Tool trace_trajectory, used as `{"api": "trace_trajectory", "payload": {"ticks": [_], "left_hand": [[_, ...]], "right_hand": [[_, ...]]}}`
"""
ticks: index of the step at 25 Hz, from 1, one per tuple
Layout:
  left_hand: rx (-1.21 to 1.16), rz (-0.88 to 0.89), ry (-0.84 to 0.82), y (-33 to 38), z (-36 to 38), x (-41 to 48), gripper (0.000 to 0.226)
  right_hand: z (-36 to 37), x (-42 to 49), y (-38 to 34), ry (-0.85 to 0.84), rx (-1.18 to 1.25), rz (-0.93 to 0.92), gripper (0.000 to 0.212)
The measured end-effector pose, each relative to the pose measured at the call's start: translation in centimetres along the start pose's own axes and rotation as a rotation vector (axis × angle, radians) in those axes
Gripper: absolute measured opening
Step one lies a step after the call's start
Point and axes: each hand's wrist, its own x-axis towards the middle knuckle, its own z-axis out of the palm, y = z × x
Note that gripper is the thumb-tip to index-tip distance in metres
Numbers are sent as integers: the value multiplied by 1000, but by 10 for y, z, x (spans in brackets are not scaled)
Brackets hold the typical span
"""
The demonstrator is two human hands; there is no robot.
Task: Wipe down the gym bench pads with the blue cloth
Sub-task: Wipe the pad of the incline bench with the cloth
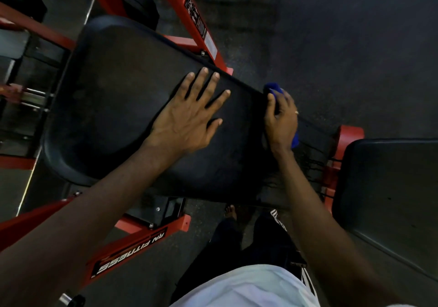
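The left hand lies flat on the long pad. To its right, the right hand holds the cloth at the pad's far edge. A second pad lies further right.

A black label on the red frame bar reads "RN FITNESS", seen upside down.

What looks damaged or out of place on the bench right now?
The long pad has dark ragged streaks at its narrow end, beside the red bracket, near the right hand gripping the blue cloth. Cracked cover or drips; cannot tell.
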Motion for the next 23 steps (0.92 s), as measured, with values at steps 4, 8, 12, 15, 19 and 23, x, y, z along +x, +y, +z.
{"api": "trace_trajectory", "payload": {"ticks": [4,8,12,15,19,23], "left_hand": [[12,-8,11,-1,4,0,67],[22,7,-11,-2,-1,1,65],[27,-7,0,-2,0,1,67],[12,-8,-6,1,2,1,69],[16,-18,1,0,4,0,69],[23,-3,-11,-1,3,1,67]], "right_hand": [[4,5,-21,-18,-53,78,35],[18,19,-113,-271,167,-297,33],[12,34,-98,-376,73,-351,31],[-8,33,-38,-286,-70,-110,42],[4,29,-66,-239,10,-132,39],[14,14,-100,-307,47,-461,41]]}}
